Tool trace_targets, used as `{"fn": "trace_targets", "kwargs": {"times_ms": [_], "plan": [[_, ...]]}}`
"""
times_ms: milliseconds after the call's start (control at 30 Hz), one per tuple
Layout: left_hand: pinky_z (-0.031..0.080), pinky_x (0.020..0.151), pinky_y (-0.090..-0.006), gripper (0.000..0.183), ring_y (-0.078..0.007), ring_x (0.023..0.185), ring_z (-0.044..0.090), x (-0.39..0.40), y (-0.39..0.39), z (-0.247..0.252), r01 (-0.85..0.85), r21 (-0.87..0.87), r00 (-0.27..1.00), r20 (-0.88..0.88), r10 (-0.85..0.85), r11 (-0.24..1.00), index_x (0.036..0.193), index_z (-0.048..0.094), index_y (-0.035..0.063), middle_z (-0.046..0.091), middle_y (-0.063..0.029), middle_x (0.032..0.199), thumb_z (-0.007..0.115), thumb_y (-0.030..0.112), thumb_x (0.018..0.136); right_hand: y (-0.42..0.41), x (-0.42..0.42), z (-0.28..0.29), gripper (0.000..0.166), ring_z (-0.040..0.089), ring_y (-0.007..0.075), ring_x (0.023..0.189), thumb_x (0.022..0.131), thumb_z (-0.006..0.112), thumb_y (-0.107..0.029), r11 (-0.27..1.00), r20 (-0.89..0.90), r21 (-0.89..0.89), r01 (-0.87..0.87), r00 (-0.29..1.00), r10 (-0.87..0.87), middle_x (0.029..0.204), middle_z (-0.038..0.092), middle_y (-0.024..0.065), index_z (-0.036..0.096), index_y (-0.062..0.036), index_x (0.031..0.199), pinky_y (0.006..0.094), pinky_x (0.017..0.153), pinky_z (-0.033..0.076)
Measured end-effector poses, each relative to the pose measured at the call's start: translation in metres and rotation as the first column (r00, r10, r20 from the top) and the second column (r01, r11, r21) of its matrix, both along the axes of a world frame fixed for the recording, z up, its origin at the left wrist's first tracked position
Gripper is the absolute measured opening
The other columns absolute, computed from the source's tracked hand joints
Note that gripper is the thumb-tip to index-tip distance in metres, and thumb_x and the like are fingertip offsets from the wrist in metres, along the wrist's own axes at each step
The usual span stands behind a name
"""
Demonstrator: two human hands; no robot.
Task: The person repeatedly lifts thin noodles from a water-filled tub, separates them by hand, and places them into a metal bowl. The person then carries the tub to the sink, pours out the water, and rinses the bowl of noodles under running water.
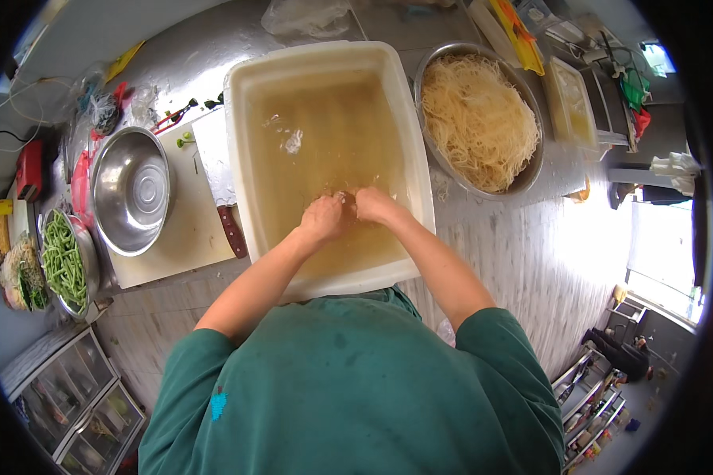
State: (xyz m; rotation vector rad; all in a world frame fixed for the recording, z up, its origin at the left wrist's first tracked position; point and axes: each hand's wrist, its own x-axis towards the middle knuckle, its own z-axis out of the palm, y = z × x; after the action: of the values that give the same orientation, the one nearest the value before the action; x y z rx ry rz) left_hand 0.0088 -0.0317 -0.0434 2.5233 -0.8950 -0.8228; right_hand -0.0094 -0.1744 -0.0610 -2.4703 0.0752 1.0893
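Note:
A large white plastic tub (419, 178) of cloudy yellowish water (333, 154) stands in front of me. Close together in its near half are my left hand (322, 217) and my right hand (378, 205), fingers dipped below the surface. The murky water hides the fingertips and anything they may hold. Bubbles (293, 142) float farther back in the tub. To the right, a steel bowl (419, 95) holds a heap of thin pale noodles (480, 122).
Left of the tub lie a cutting board (178, 249) and a wide-bladed knife with a brown handle (232, 231). A steel bowl (132, 190) rests partly over the board, near a bowl of cut green beans (64, 261). A person (621, 356) is far off at the right.

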Motion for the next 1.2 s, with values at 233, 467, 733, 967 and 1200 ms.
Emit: {"fn": "trace_targets", "kwargs": {"times_ms": [233, 467, 733, 967, 1200], "plan": [[0.049, 0.069, -0.0364, 0.030, -0.0275, 0.082, 0.062, -0.004, 0.022, -0.048, 0.107, -0.190, 0.861, -0.472, -0.186, 0.976, 0.100, 0.059, 0.0046, 0.062, -0.0177, 0.091, 0.063, 0.014, 0.072, 0.002, -0.026, 0.000, 0.034, 0.062, 0.0311, 0.083, 0.077, 0.058, -0.022, 0.981, -0.265, 0.194, -0.014, 0.962, 0.066, 0.096, 0.062, 0.0204, 0.060, 0.0051, 0.097, 0.0378, 0.068, 0.048], [0.048, 0.054, -0.0331, 0.023, -0.0208, 0.073, 0.059, 0.015, 0.037, -0.009, -0.237, 0.232, 0.385, -0.869, 0.311, 0.943, 0.096, 0.062, 0.0031, 0.062, -0.0066, 0.082, 0.057, 0.007, 0.074, -0.023, -0.025, 0.017, 0.014, 0.060, 0.0140, 0.069, 0.079, 0.051, -0.007, 0.854, -0.508, 0.413, 0.316, 0.858, -0.072, 0.076, 0.058, 0.0063, 0.058, 0.0022, 0.085, 0.0251, 0.052, 0.046], [0.043, 0.047, -0.0295, 0.027, -0.0164, 0.059, 0.053, 0.010, 0.047, -0.005, -0.382, 0.249, 0.624, -0.640, 0.447, 0.890, 0.098, 0.062, 0.0076, 0.059, -0.0071, 0.076, 0.049, 0.028, 0.086, -0.027, -0.025, 0.010, 0.022, 0.055, 0.0187, 0.066, 0.082, 0.052, -0.019, 0.964, -0.028, 0.262, -0.038, 0.998, 0.047, 0.077, 0.058, 0.0067, 0.058, -0.0025, 0.095, 0.0331, 0.058, 0.045], [0.045, 0.046, -0.0294, 0.029, -0.0179, 0.060, 0.057, 0.000, 0.044, 0.003, -0.232, 0.347, 0.344, -0.845, 0.410, 0.909, 0.103, 0.058, 0.0031, 0.060, -0.0096, 0.081, 0.046, 0.026, 0.090, 0.005, -0.046, 0.013, 0.027, 0.056, 0.0147, 0.070, 0.084, 0.051, -0.016, 0.730, -0.540, 0.502, 0.463, 0.827, -0.154, 0.090, 0.058, 0.0050, 0.054, -0.0049, 0.109, 0.0260, 0.060, 0.047], [0.050, 0.052, -0.0298, 0.027, -0.0214, 0.069, 0.062, 0.007, 0.063, 0.040, -0.379, 0.320, -0.010, -0.939, 0.342, 0.868, 0.110, 0.054, 0.0028, 0.062, -0.0106, 0.086, 0.039, 0.018, 0.093, -0.023, -0.041, 0.050, 0.027, 0.060, 0.0104, 0.072, 0.081, 0.050, -0.002, 0.549, -0.632, 0.636, 0.543, 0.774, -0.034, 0.089, 0.059, 0.0068, 0.054, -0.0003, 0.107, 0.0214, 0.059, 0.048]]}}
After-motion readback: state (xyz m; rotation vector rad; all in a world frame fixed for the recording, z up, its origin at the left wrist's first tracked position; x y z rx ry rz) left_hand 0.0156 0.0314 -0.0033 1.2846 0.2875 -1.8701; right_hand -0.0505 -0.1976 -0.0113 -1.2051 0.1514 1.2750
